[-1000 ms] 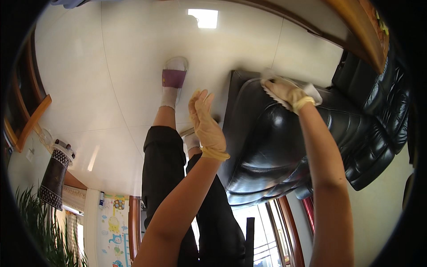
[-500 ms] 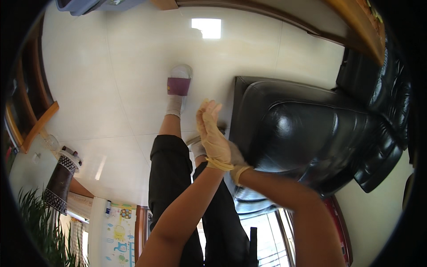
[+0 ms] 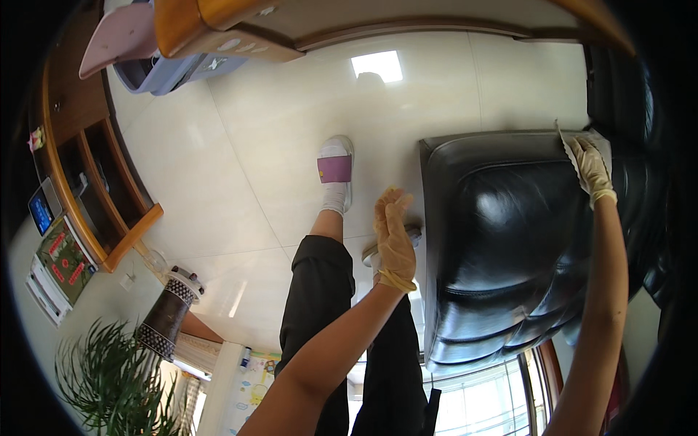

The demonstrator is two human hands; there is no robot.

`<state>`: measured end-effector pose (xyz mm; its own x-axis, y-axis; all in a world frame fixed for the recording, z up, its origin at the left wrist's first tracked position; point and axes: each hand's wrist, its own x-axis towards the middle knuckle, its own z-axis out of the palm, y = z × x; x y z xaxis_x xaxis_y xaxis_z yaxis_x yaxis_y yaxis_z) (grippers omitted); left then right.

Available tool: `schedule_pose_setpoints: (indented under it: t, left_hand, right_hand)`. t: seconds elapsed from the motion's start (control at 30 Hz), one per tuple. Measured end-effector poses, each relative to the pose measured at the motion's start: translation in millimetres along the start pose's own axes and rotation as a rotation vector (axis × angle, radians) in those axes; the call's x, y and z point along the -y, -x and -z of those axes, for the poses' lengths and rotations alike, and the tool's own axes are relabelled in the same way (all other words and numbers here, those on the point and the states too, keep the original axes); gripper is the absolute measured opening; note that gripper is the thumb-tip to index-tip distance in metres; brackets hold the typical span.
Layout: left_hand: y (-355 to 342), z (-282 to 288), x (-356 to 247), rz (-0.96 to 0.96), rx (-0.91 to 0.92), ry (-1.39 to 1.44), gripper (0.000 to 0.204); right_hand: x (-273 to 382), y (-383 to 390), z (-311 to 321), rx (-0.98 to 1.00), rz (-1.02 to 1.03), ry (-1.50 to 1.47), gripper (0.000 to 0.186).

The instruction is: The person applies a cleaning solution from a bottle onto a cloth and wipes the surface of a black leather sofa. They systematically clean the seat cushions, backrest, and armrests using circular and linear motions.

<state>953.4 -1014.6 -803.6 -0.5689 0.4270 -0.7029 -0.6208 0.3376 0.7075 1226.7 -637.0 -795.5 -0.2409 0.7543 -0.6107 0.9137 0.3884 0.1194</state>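
Observation:
My left hand (image 3: 395, 236), in a thin pale yellowish glove, hangs in the air in front of my legs, left of the black leather sofa (image 3: 502, 218). Its fingers are stretched out and loosely curved, and I see nothing in them. Farther right, my gloved right hand (image 3: 592, 171) lies on the far right part of the sofa seat, next to the armrest. Under and around its fingers shows a pale greyish cloth (image 3: 603, 149), pressed against the leather.
My foot in a purple-strapped slipper (image 3: 334, 171) stands on the glossy tiled floor (image 3: 240, 145). A wooden table edge (image 3: 407, 25) crosses the top. At left are a blue-grey bin (image 3: 156, 75), a wooden cabinet (image 3: 134, 236), a dark patterned stand (image 3: 169, 312) and a green plant (image 3: 109, 378).
My right hand has moved from beside my left wrist out to the right, onto the sofa, where the cloth now shows. My left hand keeps its pose while the view has shifted.

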Motion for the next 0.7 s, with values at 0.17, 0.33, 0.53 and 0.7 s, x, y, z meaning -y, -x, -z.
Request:
schedule_pose_setpoints:
  t: [0.17, 0.33, 0.53, 0.7]
  left_hand:
    - [16.5, 14.4, 5.9, 0.148, -0.123, 0.157, 0.048]
    - [6.3, 6.2, -75.6, 0.038, 0.143, -0.050, 0.052]
    - [-25.2, 65.1, -163.7, -0.051, 0.137, -0.444, 0.051]
    - [-19.3, 64.5, -240.8, 0.088, 0.160, -0.437, 0.060]
  right_hand:
    - [164.6, 111.5, -10.3, -0.414, 0.269, -0.318, 0.040]
    - [139.7, 101.7, -10.8, -0.342, 0.316, -0.056, 0.055]
    - [121.7, 116.8, 2.2, -0.429, -0.187, 0.129, 0.057]
    - [202.8, 169.9, -8.8, -0.187, 0.225, -0.402, 0.063]
